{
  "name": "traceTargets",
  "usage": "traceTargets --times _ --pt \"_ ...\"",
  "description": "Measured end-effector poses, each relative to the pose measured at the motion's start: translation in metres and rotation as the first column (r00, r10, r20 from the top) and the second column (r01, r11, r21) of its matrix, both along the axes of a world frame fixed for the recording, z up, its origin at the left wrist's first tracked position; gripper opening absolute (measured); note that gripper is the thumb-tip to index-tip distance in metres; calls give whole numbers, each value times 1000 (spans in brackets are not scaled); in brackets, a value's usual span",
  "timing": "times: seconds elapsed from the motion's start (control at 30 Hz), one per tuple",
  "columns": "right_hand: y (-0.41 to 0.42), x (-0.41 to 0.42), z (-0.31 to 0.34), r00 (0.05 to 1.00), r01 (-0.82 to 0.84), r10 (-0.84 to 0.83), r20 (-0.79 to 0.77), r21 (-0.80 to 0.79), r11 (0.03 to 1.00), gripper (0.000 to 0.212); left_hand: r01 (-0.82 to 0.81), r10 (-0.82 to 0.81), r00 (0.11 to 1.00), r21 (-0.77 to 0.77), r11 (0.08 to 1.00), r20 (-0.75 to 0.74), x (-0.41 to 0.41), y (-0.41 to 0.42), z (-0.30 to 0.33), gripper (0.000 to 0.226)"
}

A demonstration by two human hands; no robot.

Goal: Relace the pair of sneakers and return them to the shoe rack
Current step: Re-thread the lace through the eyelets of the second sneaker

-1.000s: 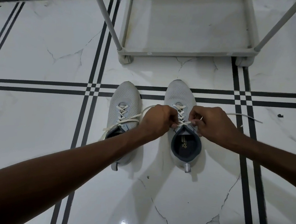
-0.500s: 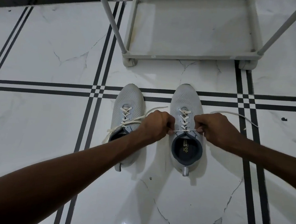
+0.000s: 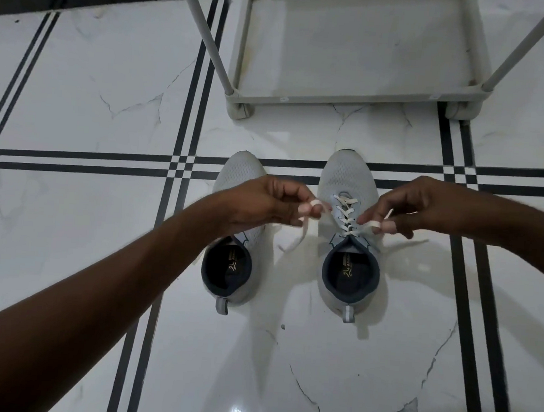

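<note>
Two grey mesh sneakers stand side by side on the floor, toes pointing away from me. The right sneaker has a white lace crossed through its eyelets. My left hand hovers over the left sneaker, hiding its laces, and pinches one end of the right sneaker's lace, which dangles below the fingers. My right hand pinches the other end, held out to the right of the shoe. Both ends are pulled apart sideways above the tongue.
The grey shoe rack stands just beyond the sneakers, its bottom shelf bare and its slanted legs rising at both sides. The floor is glossy white marble tile with black stripe lines.
Both hands have lifted and spread apart from the right sneaker's tongue, drawing the lace ends outward. The camera has moved closer, and the left sneaker's opening now shows.
</note>
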State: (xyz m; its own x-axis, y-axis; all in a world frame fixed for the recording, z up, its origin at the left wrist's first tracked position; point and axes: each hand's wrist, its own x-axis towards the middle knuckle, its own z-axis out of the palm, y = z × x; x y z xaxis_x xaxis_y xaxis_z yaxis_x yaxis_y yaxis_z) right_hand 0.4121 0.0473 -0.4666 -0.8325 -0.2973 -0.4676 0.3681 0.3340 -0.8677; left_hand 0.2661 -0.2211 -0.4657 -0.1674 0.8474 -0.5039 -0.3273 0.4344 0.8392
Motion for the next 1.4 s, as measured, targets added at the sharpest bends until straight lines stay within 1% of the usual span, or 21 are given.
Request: traceTargets --times 0.07,0.13,0.17,0.23,0.3,0.37,0.4,0.5,0.6,0.7,0.77,0.87,0.93,1.0,1.07,1.13,1.23,1.3,1.33,1.37,1.4 --pt "-9 1 -8 990 141 -135 48 -156 978 12 -84 83 996 45 995 20 6 14 -5 18" --pt "-21 3 -15 942 335 -320 97 -231 914 22 -161 161 987 44 986 6 15 29 -11 17" --pt "-28 4 -18 908 418 -406 101 -230 879 28 -214 214 977 24 977 -9 19 35 -15 15" --pt "-39 6 -23 846 532 -531 56 -173 829 36 -330 327 943 -52 943 -60 25 45 -21 10" --pt "-47 6 -25 804 590 -594 -25 -100 802 29 -407 388 909 -122 905 -148 28 52 -28 23" --pt "-51 4 -23 801 589 -588 -117 -26 808 11 -417 390 905 -173 892 -172 29 59 -33 24" --pt "-52 5 -22 816 565 -556 -160 15 825 6 -402 377 913 -193 895 -155 30 61 -35 21" --pt "-52 9 -21 867 480 -441 -229 153 864 23 -343 328 939 -200 918 -104 33 63 -37 22" --pt "-56 11 -22 899 418 -370 -234 207 884 35 -331 322 944 -169 929 -75 33 62 -39 12" --pt "-59 9 -26 899 414 -359 -253 218 884 36 -322 315 947 -155 934 -67 36 63 -42 7" --pt "-59 8 -27 896 416 -355 -266 229 880 36 -307 306 951 -146 940 -34 38 62 -44 8" --pt "-57 7 -29 888 439 -383 -257 219 871 34 -296 310 947 -155 943 82 37 59 -45 13" --pt "-54 6 -29 879 461 -410 -244 207 863 33 -253 279 945 -164 954 168 38 58 -42 18" --pt "-54 5 -29 873 474 -436 -219 164 865 32 -228 255 954 -170 959 156 41 58 -40 17" --pt "-56 4 -29 876 470 -448 -179 101 877 29 -261 283 953 -175 949 110 45 60 -39 19" --pt "-57 3 -31 882 464 -459 -103 32 885 27 -302 322 942 -181 936 97 46 60 -39 19" --pt "-53 5 -32 871 492 -490 41 -64 868 31 -307 336 929 -182 934 153 44 58 -40 15" --pt "-51 7 -33 859 511 -505 81 -81 856 33 -272 301 936 -168 948 182 43 55 -40 17" --pt "-50 6 -33 857 514 -508 88 -85 853 32 -242 265 952 -154 958 155 42 54 -39 16" --pt "-50 6 -34 855 517 -510 93 -90 851 31 -205 217 973 -141 968 77 42 54 -36 16" --pt "-49 4 -34 854 520 -511 101 -97 849 31 -166 161 986 -130 977 -49 40 54 -33 14"
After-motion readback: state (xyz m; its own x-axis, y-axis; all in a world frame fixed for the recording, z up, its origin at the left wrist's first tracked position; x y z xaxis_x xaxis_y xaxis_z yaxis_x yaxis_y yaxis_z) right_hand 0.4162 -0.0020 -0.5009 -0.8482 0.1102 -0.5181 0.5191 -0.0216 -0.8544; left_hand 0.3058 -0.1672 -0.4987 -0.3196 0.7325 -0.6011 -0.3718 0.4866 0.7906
